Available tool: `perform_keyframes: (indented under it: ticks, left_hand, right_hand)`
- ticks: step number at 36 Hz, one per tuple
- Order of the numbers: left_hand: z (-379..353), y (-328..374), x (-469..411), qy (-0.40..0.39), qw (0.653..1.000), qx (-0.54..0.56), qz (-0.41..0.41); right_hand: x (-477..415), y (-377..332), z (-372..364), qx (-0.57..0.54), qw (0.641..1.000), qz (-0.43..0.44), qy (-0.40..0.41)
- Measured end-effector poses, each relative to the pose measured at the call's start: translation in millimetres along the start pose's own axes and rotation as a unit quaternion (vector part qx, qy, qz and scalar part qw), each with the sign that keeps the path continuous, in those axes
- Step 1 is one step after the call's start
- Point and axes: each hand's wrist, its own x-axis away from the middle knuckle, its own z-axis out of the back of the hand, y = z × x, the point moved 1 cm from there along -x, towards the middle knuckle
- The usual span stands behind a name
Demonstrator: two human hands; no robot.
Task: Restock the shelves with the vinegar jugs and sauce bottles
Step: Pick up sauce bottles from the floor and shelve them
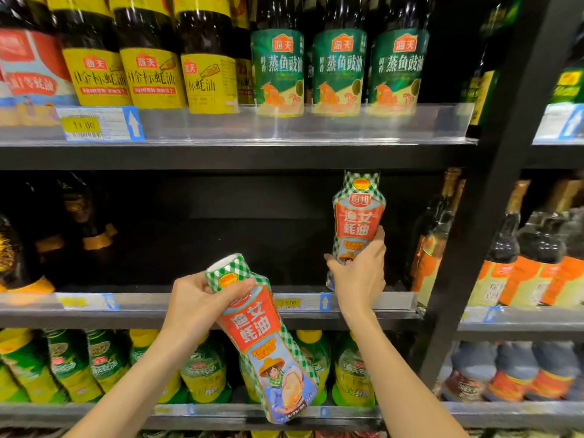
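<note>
I hold two oyster sauce bottles with green-checked caps and red labels. My right hand (360,273) grips the lower body of one bottle (358,213), which stands upright at the front right of the middle shelf (196,303). My left hand (197,298) grips the neck of the second bottle (268,349), which hangs tilted in front of the shelf edge, its base lower and to the right.
The middle shelf is dark, with dark bottles (22,257) at its left end and tall ones (433,241) at its right. Yellow-labelled (148,77) and green-labelled bottles (338,71) fill the shelf above. Green bottles (202,368) line the shelf below. A black upright (493,197) divides the bays.
</note>
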Motion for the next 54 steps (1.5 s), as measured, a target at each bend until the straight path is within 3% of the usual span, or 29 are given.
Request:
perform_keyframes:
  ticks: [13,32,35,38,40,44,46,50,54]
  left_hand:
    - [-4.6,3.7,4.6,-0.013,1.000,-0.005,0.000]
    - [-10.7,9.1,6.2,-0.034,0.999,-0.014,0.009]
    - [-12.5,10.3,5.7,-0.040,0.999,-0.024,0.008]
    - [-14.4,11.7,4.3,-0.047,0.999,-0.024,0.001]
    - [-15.6,13.6,2.8,-0.050,0.998,-0.025,-0.009]
    - [-18.2,19.1,-0.2,-0.049,0.998,-0.016,-0.023]
    - [-20.2,22.3,-1.0,-0.045,0.998,-0.018,-0.030]
    - [-24.9,31.2,0.8,-0.046,0.997,-0.027,-0.056]
    - [-26.2,50.3,4.7,-0.056,0.991,-0.026,-0.117]
  right_hand:
    - [-9.0,18.4,12.3,-0.018,0.999,0.032,-0.035]
    - [-25.2,38.8,27.3,-0.017,0.999,-0.003,-0.049]
    - [-8.4,33.3,35.5,-0.046,0.997,0.031,-0.054]
    - [30.9,30.7,46.1,-0.151,0.985,0.068,-0.054]
    - [65.8,32.4,51.6,-0.209,0.970,0.082,-0.096]
    - [126.5,46.0,48.6,-0.192,0.939,0.108,-0.264]
    - [139.3,56.3,39.1,-0.191,0.936,0.093,-0.281]
    - [147.8,52.5,26.3,-0.136,0.957,0.098,-0.237]
    - [142.6,41.2,21.1,-0.159,0.963,0.110,-0.189]
